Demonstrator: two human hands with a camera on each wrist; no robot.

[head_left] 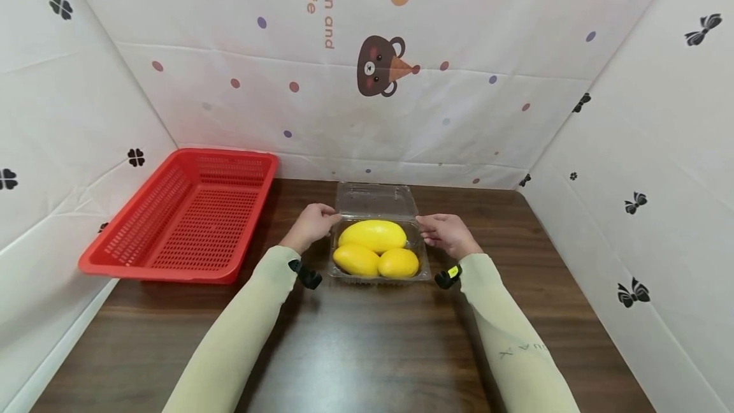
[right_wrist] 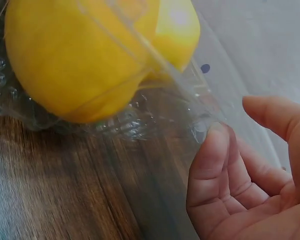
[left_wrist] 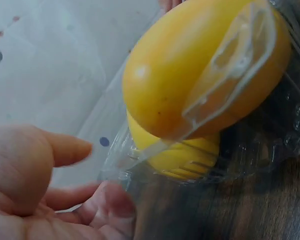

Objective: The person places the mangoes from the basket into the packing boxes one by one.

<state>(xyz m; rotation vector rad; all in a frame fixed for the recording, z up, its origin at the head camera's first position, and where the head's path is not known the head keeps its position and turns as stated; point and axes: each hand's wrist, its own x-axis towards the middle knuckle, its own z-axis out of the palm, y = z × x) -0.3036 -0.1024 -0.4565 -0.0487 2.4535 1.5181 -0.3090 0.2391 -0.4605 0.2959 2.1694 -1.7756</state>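
Note:
A clear plastic clamshell box [head_left: 425, 266] stands on the table with its lid [head_left: 375, 199] raised at the back. Three smooth yellow mango-like fruits lie inside: a long one [head_left: 373, 235] behind and two shorter ones, left [head_left: 355, 260] and right [head_left: 398, 263], in front. At the box's back left corner is my left hand [head_left: 312, 227], fingertips by the plastic edge. My right hand [head_left: 450, 234] is at the back right corner, its fingertips touching the edge in the right wrist view [right_wrist: 240, 180]. Both thumbs stand apart from the fingers, pinching nothing.
On the left, a red plastic basket [head_left: 241, 260] with slotted walls sits against the white patterned side sheet. The dark wooden table [head_left: 355, 349] runs to a white printed backdrop [head_left: 275, 107] behind the box, and another white sheet [head_left: 602, 171] borders the right side.

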